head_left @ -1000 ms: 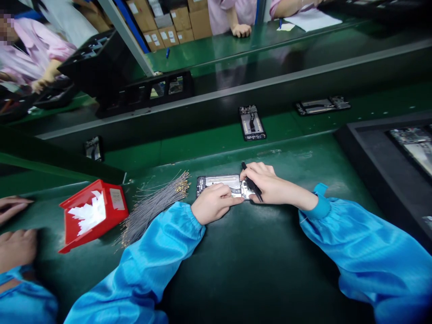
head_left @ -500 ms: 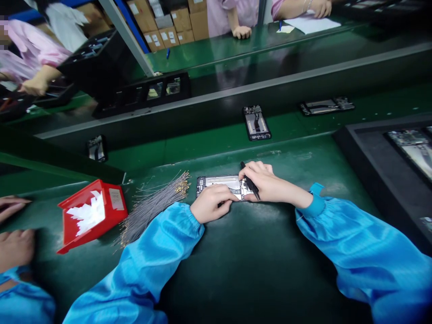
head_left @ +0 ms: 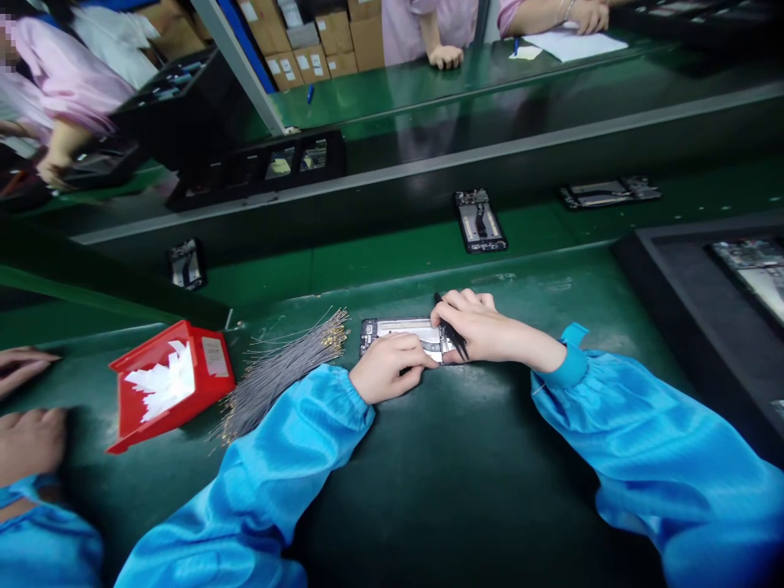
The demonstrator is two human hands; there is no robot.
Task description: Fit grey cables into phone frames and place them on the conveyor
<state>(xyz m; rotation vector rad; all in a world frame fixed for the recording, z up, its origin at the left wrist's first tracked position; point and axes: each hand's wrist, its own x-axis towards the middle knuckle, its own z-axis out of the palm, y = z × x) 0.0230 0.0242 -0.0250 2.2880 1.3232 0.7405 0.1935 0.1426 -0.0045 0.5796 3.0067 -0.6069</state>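
An opened phone frame (head_left: 401,331) lies flat on the dark green bench in front of me. My left hand (head_left: 389,369) is curled over its near edge with the fingers closed, pinning it down. My right hand (head_left: 481,328) is closed round black tweezers (head_left: 452,331), whose tips point down at the frame's right end. A bundle of thin grey wires with gold tips (head_left: 282,369) lies just left of the frame. Both my sleeves are bright blue.
A red bin (head_left: 168,392) with white pieces sits left of the wires. Other phone frames (head_left: 479,220) rest on the green conveyor behind. A black tray (head_left: 704,302) stands at the right. A co-worker's hands (head_left: 28,437) rest at the far left; people in pink work beyond.
My right hand has drawn slightly left over the frame with the tweezers. My left hand has stayed on the frame. The phone frames on the conveyor have drifted to the right.
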